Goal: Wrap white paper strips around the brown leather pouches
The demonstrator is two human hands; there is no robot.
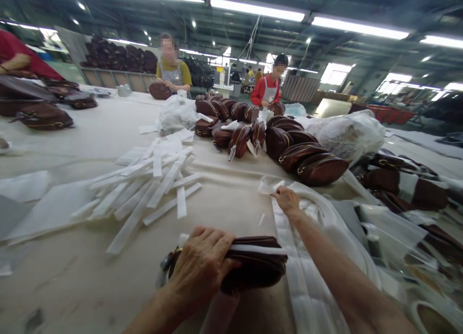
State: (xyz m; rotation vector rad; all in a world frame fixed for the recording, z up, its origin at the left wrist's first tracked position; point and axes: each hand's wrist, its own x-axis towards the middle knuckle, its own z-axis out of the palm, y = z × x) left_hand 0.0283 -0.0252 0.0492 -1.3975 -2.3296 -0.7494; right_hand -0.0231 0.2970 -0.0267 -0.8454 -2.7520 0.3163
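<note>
The left hand (204, 259) grips a dark brown leather pouch (256, 266) at the bottom centre of the frame, its fingers wrapped over the top of the pouch, and a narrow white strip (258, 249) lies along the pouch's upper side. The right hand (287, 200), right of centre, is closed with its fingertips pinching the end of a translucent white plastic sheet (269, 185). Beneath the right forearm, a long band of white translucent wrapping (307, 276) runs down to the bottom edge. Left of centre, flat white strips (144, 179) lie in a loose, overlapping heap on the pale beige tabletop (231, 194). Rounded brown leather pouches with gold-coloured zips (321, 169) crowd the upper centre, beside a bulky clear plastic bag (347, 133). Beyond them, two people in aprons each handle a brown pouch.
</note>
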